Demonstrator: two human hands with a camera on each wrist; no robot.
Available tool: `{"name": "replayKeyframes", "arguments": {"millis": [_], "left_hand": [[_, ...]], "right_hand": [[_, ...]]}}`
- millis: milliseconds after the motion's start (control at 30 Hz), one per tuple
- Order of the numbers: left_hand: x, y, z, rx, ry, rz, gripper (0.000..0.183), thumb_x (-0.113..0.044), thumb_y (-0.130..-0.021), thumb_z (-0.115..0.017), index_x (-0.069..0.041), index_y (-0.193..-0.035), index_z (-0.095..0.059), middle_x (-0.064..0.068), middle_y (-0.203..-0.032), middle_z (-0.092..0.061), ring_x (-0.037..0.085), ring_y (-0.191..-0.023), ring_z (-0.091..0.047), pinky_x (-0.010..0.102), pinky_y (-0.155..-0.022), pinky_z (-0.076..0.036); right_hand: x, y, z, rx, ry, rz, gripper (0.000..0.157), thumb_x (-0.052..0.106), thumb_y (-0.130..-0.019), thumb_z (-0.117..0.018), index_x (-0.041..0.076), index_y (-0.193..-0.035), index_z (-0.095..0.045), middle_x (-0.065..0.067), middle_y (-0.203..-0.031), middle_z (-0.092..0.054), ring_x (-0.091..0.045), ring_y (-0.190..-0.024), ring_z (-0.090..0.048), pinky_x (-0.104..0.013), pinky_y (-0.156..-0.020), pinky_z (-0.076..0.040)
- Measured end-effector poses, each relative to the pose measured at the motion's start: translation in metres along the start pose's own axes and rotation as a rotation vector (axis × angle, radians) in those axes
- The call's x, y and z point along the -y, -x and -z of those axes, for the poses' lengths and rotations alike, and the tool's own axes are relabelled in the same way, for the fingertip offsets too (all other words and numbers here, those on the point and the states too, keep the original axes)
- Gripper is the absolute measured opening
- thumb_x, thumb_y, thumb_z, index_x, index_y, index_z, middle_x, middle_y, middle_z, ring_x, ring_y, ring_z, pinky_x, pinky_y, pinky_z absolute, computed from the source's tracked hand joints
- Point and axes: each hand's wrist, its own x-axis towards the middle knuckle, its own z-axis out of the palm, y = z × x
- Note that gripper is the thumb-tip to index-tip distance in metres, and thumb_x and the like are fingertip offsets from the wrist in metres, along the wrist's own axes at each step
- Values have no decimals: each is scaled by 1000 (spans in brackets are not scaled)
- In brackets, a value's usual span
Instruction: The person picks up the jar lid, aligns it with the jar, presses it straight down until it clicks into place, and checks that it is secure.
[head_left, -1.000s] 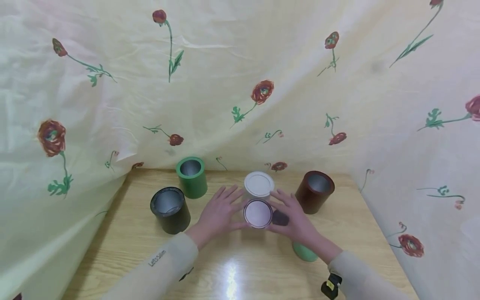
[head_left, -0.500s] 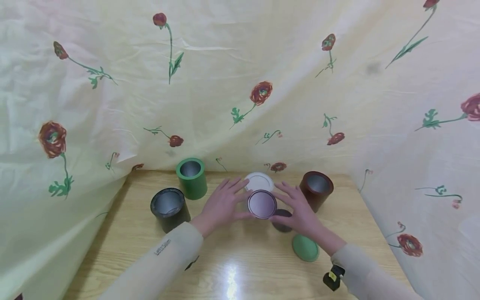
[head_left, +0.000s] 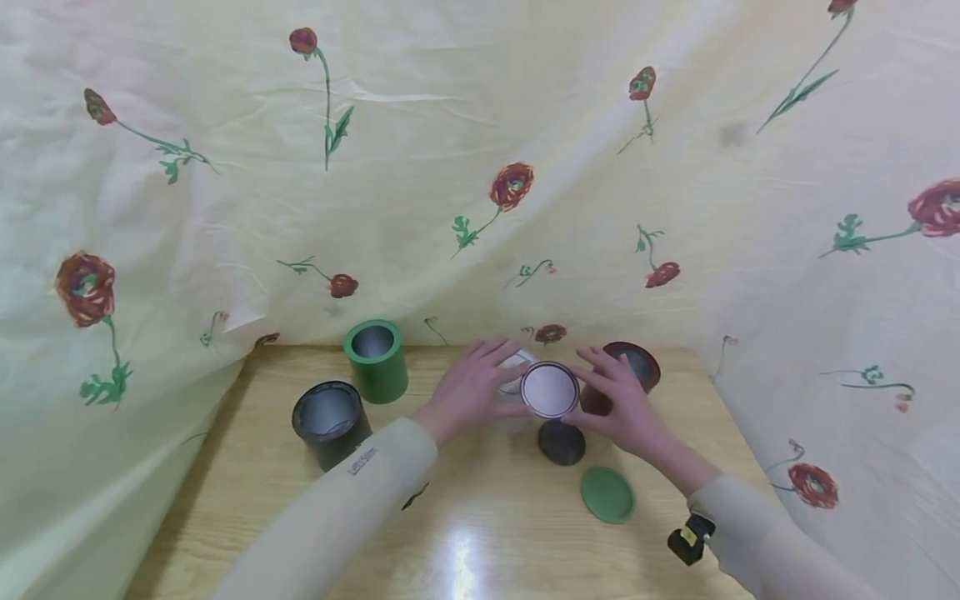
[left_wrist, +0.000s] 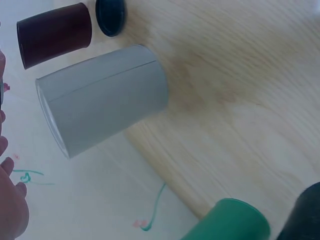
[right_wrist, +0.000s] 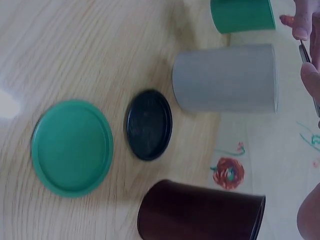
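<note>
While my left hand (head_left: 472, 385) pinches the left edge of the dark-rimmed lid (head_left: 550, 389) up above the table (head_left: 525, 525), the white can (left_wrist: 107, 97) stands just past those fingers, on the far side. The lid's flat face points my way, and my right hand (head_left: 628, 408) has its right edge in the fingertips. Open brown can (right_wrist: 200, 212) stands upright, right of the lid and a bit farther, so my right hand's nearer, I'd say.

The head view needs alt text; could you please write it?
A left hand and a right hand hold a pale dark-rimmed disc over a wooden table. A round black lid and round green lid lie on it, with a green cylinder, black cylinder, dark red cylinder and white cylinder.
</note>
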Motion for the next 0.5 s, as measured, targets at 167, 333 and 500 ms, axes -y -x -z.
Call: {"name": "replayKeyframes", "arguments": {"millis": [167,333,500], "left_hand": [[-3,-16,-3,-7,-47,-29,75,-74,-91,-69,-27,-149,-66,3,-168,-44,26,-157,-39,47,-129,-33],[-9,-31,-8,6,-44,-34,76,-75,-91,-68,-28,-150,-64,1,-169,-42,25,-158,-36,46,-129,-32],[-17,-48,-14,29,-32,-30,77,-76,-92,-65,-28,-152,-62,-1,-171,-39,24,-159,-35,44,-130,-29]], "right_hand": [[-9,0,9,-7,-10,-13,70,13,-72,-100,4,-136,-72,-28,-152,-56,-55,-149,-38,-83,-118,-18],[-20,1,18,6,-10,-18,68,9,-72,-99,-2,-134,-72,-30,-153,-53,-58,-147,-38,-81,-113,-29],[-31,4,30,58,-24,-74,67,10,-77,-96,-4,-137,-69,-31,-160,-44,-58,-147,-36,-79,-107,-38]]}}
